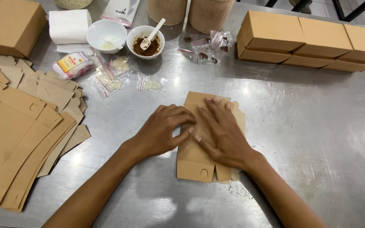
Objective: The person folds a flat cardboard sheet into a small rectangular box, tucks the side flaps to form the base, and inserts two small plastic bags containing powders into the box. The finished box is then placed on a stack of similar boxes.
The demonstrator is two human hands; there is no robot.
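Both hands were down at the centre of the frame, pressing a flat brown cardboard box blank (193,162) onto the steel table (317,139). The left hand (163,131) lay at the blank's left edge, fingers loosely bent and resting on the card, gripping nothing. The right hand (220,133) lay spread, palm down, fingers straight and released across the blank's middle, the two hands touching at the fingertips. Along the left edge of the frame, a fanned stack of flat box blanks (17,131) lay well apart from the hands. In the upper right, a row of folded brown boxes (309,40) stood side by side. Up at the top centre, a white bowl of brown powder (145,42) held a small white spoon (152,34), just beside a second white bowl (106,36). Small clear zip bags (153,83) lay scattered between the bowls and the hands.
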